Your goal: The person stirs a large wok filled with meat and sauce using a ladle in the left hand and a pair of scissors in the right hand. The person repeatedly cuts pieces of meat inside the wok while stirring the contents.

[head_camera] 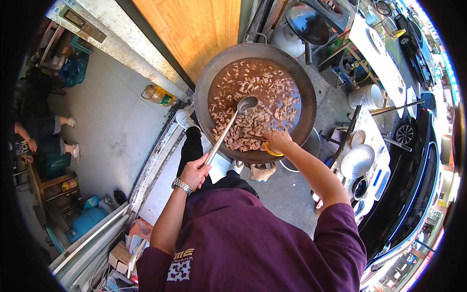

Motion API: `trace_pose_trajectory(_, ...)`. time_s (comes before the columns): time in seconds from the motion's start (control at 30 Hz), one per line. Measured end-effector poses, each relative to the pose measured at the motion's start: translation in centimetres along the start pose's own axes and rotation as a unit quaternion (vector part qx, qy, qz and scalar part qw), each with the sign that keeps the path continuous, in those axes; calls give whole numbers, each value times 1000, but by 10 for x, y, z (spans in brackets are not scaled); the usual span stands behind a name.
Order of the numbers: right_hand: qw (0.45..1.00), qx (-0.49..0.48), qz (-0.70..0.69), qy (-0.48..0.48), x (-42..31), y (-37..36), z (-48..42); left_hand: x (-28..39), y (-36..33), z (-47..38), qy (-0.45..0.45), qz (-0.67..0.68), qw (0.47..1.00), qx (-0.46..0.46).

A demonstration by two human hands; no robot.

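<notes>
A large metal wok [310,98] holds brown liquid and many pieces of cooked meat [251,124], heaped thickest at the side nearest me. My left hand [195,172], with a metal watch on the wrist, grips the long handle of a metal ladle [247,103]; its bowl rests at the surface among the meat. My right hand [278,141] is closed around a yellow handle [273,150] at the wok's near right edge. The tool's other end is hard to make out among the meat. A knitted glove or cloth [262,172] hangs by the near rim.
A side table with a perforated metal strainer [357,161] and bowls stands right. Beyond the wok are a gas cylinder [288,40] and a second wok [306,22]. An oil jug [158,95] stands left on the floor. Another person [43,137] is at far left.
</notes>
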State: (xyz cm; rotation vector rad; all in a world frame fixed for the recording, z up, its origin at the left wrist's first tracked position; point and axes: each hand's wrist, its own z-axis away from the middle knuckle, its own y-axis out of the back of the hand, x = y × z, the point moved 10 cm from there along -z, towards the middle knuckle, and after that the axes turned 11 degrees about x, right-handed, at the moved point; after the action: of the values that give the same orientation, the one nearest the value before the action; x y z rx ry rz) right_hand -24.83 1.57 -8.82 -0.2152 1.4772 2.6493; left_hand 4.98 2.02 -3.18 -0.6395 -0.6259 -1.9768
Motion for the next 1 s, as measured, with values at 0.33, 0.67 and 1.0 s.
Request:
trace_pose_trajectory(0.33, 994, -103, 43, -14, -6, 17, 48, -1, -1, 2, 2, 2, 1000, -5)
trace_pose_trajectory(0.67, 985, -162, 25, -46, -12, -7, 15, -6, 1, 5, 20, 12, 1000, 7)
trace_pose_trajectory(1.0, 996, -45, 62, -41, 16, 10, 31, -9, 9, -1, 16, 4, 1000, 9)
